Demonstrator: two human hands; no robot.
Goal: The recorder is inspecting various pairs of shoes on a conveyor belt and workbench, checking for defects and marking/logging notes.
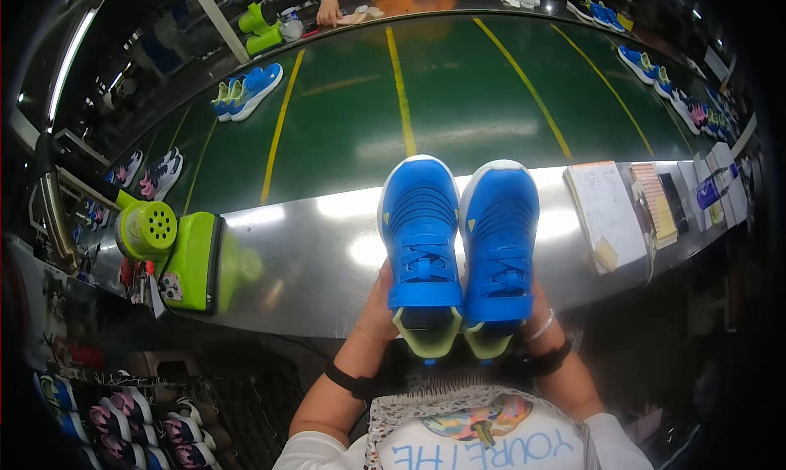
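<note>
Two blue sneakers with white soles and pale green linings are held up side by side, toes pointing away from me. My left hand [379,305] grips the left sneaker [423,237] along its outer side near the heel. On the other side, my right hand [538,309] holds the right sneaker [500,241] the same way. The shoes hide most of my fingers. Both sneakers are above the near metal ledge [311,294], their toes near its far edge.
Beyond the ledge runs a green conveyor belt [344,101] with yellow lines, carrying a blue sneaker pair [248,92]. A lime-green machine [192,261] stands left; notebooks [606,212] lie right. Across the belt is another person's hand [329,11]. Shoes fill a rack [123,421] lower left.
</note>
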